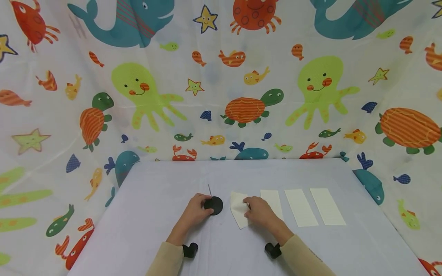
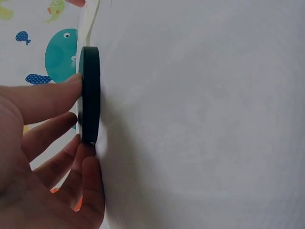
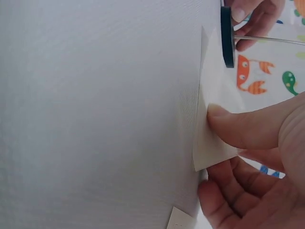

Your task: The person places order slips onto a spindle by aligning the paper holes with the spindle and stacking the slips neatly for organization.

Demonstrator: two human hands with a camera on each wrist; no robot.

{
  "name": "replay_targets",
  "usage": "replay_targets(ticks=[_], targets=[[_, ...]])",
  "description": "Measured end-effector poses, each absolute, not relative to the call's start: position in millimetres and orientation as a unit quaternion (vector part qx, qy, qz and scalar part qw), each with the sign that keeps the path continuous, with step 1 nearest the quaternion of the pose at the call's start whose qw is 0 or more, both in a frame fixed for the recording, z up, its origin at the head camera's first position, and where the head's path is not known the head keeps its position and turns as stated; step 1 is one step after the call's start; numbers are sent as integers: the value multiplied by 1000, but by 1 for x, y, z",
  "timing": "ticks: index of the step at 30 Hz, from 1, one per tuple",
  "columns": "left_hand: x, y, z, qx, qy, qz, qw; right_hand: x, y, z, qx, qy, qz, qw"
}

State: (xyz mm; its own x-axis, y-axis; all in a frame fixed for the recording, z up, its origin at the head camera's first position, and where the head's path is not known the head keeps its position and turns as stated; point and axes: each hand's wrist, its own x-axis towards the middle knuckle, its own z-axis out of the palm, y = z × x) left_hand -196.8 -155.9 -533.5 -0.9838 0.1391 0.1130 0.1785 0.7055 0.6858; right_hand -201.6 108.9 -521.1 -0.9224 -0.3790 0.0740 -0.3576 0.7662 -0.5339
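Observation:
In the head view a receipt spike, with a round black base and a thin upright metal rod, stands on the white table. My left hand holds the base by its left rim, thumb and fingers around the edge; the left wrist view shows the base edge-on. To the right of the spike, my right hand pinches a cream paper slip at its right side. That slip is bent and partly lifted in the right wrist view. It is apart from the rod.
Several more cream slips lie in a row to the right: one slip partly behind my right hand, then a middle slip and a far right slip. A sea-animal curtain hangs behind the white table.

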Motion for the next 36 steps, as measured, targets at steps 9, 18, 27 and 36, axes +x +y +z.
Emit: replay_targets(ticks=[9, 18, 27, 36], targets=[[-196, -153, -534, -75, -924, -375, 17, -200, 109, -520, -145, 914, -374, 59], [-197, -154, -535, -73, -924, -376, 13, -199, 111, -520, -97, 873, -476, 38], [-200, -155, -532, -71, -924, -377, 1, -199, 114, -521, -68, 852, -517, 42], [-203, -156, -530, -75, -925, -371, 6, -194, 115, -514, -57, 810, -583, 23]])
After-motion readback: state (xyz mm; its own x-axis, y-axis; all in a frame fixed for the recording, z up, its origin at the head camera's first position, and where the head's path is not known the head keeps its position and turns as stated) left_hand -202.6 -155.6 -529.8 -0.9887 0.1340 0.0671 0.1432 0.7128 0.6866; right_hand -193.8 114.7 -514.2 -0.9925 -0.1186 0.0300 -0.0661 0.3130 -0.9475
